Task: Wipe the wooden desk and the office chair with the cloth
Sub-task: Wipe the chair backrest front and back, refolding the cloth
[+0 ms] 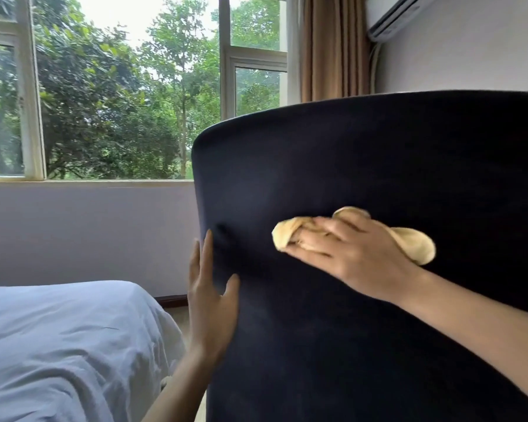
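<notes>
The cloth (415, 245) is soft, light and bunched. The right hand (357, 257) grips it with curled fingers and presses it on the middle of the dark chair back (378, 153). The chair back looks padded and, I think, may turn when pushed. The left hand (211, 306), with straight fingers, steadies its left edge. The bed (58, 345) is near on the left, and there is more room above.

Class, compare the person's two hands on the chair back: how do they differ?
The left hand has straight fingers; the right hand curls its fingers. The left hand holds nothing, at the edge of the chair back; the right hand grips the yellow cloth mid-panel. Both are against the chair back.
</notes>
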{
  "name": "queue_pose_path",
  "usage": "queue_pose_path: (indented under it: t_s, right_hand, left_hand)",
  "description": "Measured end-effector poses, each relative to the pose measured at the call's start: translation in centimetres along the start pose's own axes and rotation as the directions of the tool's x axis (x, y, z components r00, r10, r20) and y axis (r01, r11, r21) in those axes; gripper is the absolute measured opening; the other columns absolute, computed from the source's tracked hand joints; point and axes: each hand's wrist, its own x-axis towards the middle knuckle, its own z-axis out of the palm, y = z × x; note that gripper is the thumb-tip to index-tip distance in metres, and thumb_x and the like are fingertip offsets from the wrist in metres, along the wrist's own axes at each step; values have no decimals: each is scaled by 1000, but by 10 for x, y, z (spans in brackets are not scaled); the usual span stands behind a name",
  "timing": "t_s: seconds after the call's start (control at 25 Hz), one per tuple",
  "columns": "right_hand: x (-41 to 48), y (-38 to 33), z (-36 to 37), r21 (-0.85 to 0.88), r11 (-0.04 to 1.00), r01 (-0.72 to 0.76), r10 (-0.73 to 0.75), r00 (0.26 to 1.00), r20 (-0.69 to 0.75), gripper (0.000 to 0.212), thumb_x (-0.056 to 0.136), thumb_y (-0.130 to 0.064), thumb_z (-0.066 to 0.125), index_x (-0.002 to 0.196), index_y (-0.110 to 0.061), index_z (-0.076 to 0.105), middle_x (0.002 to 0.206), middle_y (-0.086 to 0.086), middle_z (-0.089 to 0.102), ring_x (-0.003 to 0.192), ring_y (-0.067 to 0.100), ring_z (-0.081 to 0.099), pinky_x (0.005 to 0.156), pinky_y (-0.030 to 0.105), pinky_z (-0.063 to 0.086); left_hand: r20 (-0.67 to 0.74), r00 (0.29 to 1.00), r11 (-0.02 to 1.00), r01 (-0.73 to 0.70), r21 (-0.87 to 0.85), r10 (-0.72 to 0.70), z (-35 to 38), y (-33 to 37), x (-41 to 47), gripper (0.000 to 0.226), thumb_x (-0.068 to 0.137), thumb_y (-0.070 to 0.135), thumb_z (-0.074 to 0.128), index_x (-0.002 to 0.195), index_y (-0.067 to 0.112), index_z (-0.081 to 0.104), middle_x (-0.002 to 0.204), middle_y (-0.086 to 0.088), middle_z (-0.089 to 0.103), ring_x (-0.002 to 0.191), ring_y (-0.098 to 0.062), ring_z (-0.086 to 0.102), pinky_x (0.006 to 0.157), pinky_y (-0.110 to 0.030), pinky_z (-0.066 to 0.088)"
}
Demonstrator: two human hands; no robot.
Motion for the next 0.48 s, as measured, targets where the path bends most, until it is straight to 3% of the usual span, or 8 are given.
queue_pose_path:
  t_s: [0.16, 0.28, 0.4, 0.48]
  right_hand:
    - [-1, 43, -16, -124, 965, -232, 219, 969, -110, 43, 99, -2, 40, 128, -28, 59, 120, -5, 65, 95, 23, 54, 82, 40, 41]
    - [25, 56, -15, -133, 905, -405, 371, 902, -222, 45, 97, -3, 47, 131, -31, 55, 126, -7, 62, 102, 23, 46, 83, 40, 40]
    - [55, 39, -3, -15, 834, -551, 527, 805, -272, 47, 93, -4, 45, 130, -30, 57, 129, -7, 59, 103, 26, 46, 83, 43, 38]
    - [57, 13, 8, 7, 847, -532, 520, 825, -223, 44, 96, -7, 37, 127, -28, 60, 126, -6, 61, 92, 28, 46, 79, 43, 36]
  left_hand:
    - [75, 981, 983, -182, -6, 182, 26, 33, -9, 85, 81, 20, 58, 145, 44, 7, 158, 12, -6, 145, -4, -5, 117, -31, 7]
    - [176, 971, 979, -182, 95, 164, 42, 40, -14, 102, 82, 23, 63, 143, 42, -17, 150, 16, -33, 139, -6, -28, 116, -36, -7]
    - [211, 969, 963, -171, 210, 126, 48, 35, -10, 106, 79, 27, 59, 142, 36, -26, 145, 14, -42, 136, -11, -37, 113, -40, -13]
    - [221, 970, 956, -157, 247, 102, 50, 31, -7, 103, 72, 28, 47, 140, 34, -29, 144, 12, -44, 135, -13, -38, 113, -39, -14]
